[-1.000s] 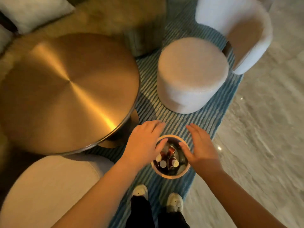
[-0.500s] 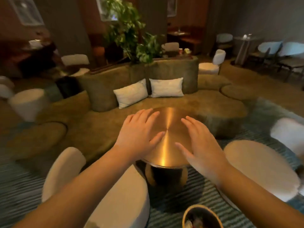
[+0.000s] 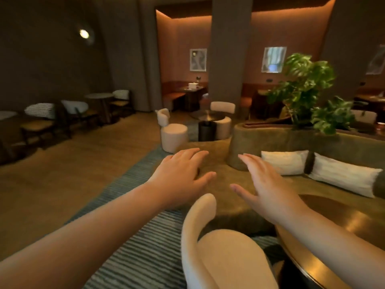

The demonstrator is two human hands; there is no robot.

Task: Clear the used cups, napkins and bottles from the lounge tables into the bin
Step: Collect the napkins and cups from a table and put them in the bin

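While nothing is gripped, the left hand (image 3: 181, 174) and the right hand (image 3: 264, 184) are held out flat, fingers spread, likely freed for further collecting; the bin is out of view.

Two hands (image 3: 181, 174) (image 3: 265, 184), two white cushions (image 3: 284, 162) (image 3: 343, 180), one leafy plant (image 3: 304, 84), one wall lamp (image 3: 84, 33), one near brass table (image 3: 333, 236)

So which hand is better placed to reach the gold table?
Right, probably: the right hand is open, its forearm over the gold table; the left hand, also open, hovers farther off, past the white chair.
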